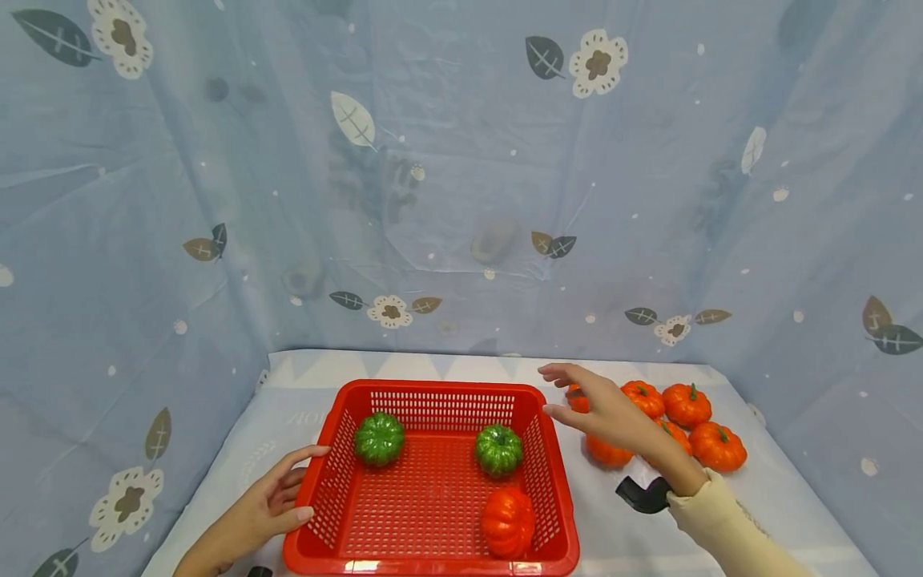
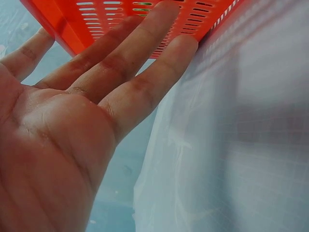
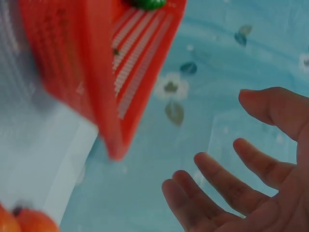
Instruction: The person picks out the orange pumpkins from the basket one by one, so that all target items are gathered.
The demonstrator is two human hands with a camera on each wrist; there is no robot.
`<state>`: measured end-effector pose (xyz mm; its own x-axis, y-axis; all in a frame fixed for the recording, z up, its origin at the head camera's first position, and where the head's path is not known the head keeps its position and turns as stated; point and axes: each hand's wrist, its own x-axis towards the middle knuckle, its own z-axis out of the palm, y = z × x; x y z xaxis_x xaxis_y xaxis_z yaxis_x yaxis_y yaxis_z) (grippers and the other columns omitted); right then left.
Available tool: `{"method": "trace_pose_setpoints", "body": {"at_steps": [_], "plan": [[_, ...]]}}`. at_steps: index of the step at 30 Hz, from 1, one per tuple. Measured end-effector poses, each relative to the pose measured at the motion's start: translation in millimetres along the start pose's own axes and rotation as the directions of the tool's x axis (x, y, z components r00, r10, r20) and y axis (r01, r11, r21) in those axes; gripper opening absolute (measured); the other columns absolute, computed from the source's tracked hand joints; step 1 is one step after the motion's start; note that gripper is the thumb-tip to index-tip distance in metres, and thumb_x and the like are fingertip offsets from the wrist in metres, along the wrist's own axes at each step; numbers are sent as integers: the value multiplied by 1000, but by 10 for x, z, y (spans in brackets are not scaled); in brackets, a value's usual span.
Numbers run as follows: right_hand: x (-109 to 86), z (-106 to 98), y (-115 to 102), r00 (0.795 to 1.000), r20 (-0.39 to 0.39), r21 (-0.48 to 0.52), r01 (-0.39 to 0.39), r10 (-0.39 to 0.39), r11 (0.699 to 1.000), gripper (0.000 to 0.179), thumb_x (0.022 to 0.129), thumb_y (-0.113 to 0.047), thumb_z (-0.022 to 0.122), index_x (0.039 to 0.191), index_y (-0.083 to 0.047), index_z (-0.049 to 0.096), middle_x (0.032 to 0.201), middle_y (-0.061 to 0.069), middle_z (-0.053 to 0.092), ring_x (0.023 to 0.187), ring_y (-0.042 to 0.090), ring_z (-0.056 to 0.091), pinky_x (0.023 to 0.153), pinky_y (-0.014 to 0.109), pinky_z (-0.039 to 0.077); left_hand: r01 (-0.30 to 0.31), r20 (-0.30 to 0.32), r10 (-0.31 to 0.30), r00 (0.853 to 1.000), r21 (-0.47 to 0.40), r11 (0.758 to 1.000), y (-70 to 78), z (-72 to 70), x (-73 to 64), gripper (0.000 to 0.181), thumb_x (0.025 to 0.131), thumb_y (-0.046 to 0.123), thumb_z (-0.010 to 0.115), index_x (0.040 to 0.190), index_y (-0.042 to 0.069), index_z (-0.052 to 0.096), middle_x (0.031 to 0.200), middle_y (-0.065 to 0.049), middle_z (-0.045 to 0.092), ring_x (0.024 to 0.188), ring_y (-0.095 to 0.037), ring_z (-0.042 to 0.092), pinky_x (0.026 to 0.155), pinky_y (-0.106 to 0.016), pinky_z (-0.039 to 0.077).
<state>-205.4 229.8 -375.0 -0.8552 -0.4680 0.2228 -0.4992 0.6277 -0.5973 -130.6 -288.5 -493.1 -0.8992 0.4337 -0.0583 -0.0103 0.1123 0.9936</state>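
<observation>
A red plastic basket with slotted walls holds two small green pumpkins and one orange pumpkin. At its left wall, my left hand has its thumb and index fingertip right at the rim. The left wrist view shows the other fingers of that hand nearly straight against the wall's outside. My right hand is raised beside the basket's back right corner, over some orange pumpkins, with fingers spread and nothing held. In the right wrist view its fingers are loosely bent, apart from the basket's rim.
Several orange pumpkins lie grouped on the table right of the basket, partly hidden by my right arm. A pale cloth covers the table. Blue patterned curtains hang behind and at both sides. A black strap end hangs below my right wrist.
</observation>
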Motion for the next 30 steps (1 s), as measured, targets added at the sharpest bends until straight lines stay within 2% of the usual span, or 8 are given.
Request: {"method": "trace_pose_setpoints", "body": {"at_steps": [6,11,15,22,26,30], "plan": [[129,201,-229,990,129,36,56,-60,998,57,97,-39,72,145,-17,53,135,2,62,119,25,62,98,49,54,-49,10,48,999,20,999,-13,-13,2,70,100,0,59,160,11,24,145,-41,40,119,-21,64,86,-46,60],[200,411,-361,964,255,18,72,-75,997,56,97,-43,71,144,-18,54,135,-5,62,121,20,60,101,47,52,-48,-4,48,999,32,998,-12,-7,-5,70,100,1,60,160,11,26,144,-41,41,118,-21,65,85,-47,61],[243,580,-442,923,371,17,103,-102,995,52,98,-42,70,140,-16,57,133,-2,63,118,24,61,99,42,53,-36,-1,36,999,25,999,-5,-3,-13,71,100,1,61,160,11,25,145,-42,39,118,-19,65,85,-47,60],[269,798,-516,837,542,-43,107,-67,993,53,95,-45,73,138,-16,61,118,-11,64,106,15,61,91,26,53,-31,-2,31,1000,19,999,15,13,-16,71,100,2,61,160,10,24,145,-42,39,118,-19,65,86,-48,60],[259,865,-552,784,620,-99,111,-26,989,54,94,-42,75,137,-12,62,115,-9,65,105,13,60,94,26,52,-36,-1,36,999,28,999,12,12,-12,71,100,1,60,160,11,25,144,-41,40,118,-22,65,85,-47,60],[237,904,-589,735,677,-159,126,15,979,51,94,-44,75,134,-14,63,117,-6,67,106,9,59,96,29,52,-37,-2,37,999,28,999,4,9,-3,71,99,1,60,160,11,25,144,-40,41,118,-24,64,86,-46,60]]}}
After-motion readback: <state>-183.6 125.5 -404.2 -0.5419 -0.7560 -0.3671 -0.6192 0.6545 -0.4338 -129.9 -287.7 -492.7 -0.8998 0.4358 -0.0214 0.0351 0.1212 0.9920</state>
